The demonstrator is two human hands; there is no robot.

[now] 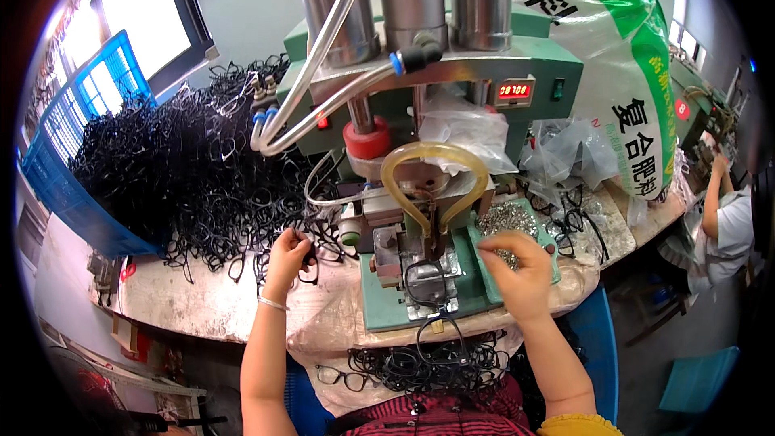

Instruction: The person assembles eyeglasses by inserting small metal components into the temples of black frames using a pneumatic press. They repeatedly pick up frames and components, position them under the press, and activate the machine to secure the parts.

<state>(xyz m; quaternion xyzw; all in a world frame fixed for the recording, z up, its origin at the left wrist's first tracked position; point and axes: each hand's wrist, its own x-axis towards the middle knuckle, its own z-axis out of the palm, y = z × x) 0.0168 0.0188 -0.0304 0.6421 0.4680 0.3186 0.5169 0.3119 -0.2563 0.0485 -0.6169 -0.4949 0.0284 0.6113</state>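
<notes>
My left hand is closed at the edge of the pile, with a black eyeglass frame in its fingers. My right hand is over the near side of a green tray filled with small silvery metal parts. Its thumb and fingers are bent together; whatever lies between them is too small to make out. Between my hands, a dark eyeglass frame sits in the metal fixture of a green press, one rim on the fixture and the other hanging over the front edge.
A large heap of black eyeglass frames spills from a blue basket at left. More frames lie in front of my lap. A yellowish curved tube arches over the fixture. At right stand a big white-and-green sack and another person.
</notes>
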